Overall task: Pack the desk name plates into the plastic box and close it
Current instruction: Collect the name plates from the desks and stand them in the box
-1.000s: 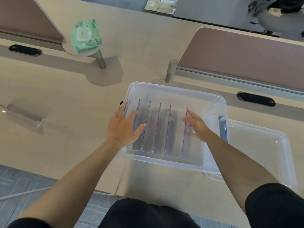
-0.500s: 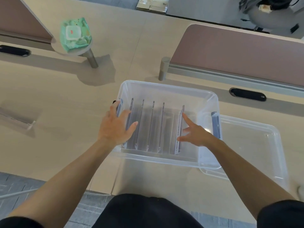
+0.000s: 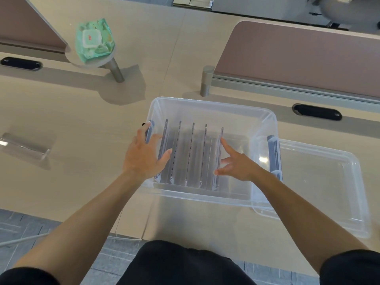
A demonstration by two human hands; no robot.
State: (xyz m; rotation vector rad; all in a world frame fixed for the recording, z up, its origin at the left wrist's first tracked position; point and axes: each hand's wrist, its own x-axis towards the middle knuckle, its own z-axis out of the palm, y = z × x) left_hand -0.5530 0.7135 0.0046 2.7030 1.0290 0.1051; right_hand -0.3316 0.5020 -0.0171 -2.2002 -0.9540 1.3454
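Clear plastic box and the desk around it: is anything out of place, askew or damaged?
One clear acrylic name plate lies on the beige desk far left, outside the clear plastic box, where the other plates stand in a row. The clear lid lies beside the box, not on it. No damage shows.

A green wipes pack [image 3: 93, 41] lay on a round shelf [image 3: 90, 63] at eleven o'clock, held up by a grey post [image 3: 115, 71]. A second post [image 3: 206, 81] stood near twelve, at the end of a mauve panel [image 3: 298, 56] that ran toward two. One black grommet [image 3: 20, 63] sat in the desk [image 3: 61, 112] at ten, another grommet [image 3: 317, 112] at two. Grey floor [image 3: 24, 227] showed at seven.
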